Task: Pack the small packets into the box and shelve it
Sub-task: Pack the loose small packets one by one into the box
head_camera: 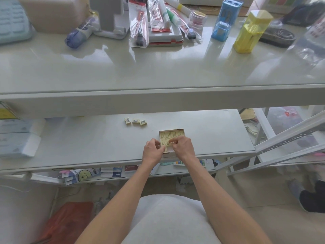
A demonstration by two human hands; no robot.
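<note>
Shelf (88,141), three loose packets (135,121) beyond box (173,133)

Left hand (152,149) at box (171,130), right hand's (183,147) fingers (174,139) round packet (170,142)

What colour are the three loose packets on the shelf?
Packets are pale yellow; head view.

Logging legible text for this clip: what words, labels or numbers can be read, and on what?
"NIC", cut off, on the smiley-face pack below the shelf.
Too small to read: print on the loose packets, barcodes only.
Too small to read: print on the packets inside the box.
Blurred: the red card.
</note>
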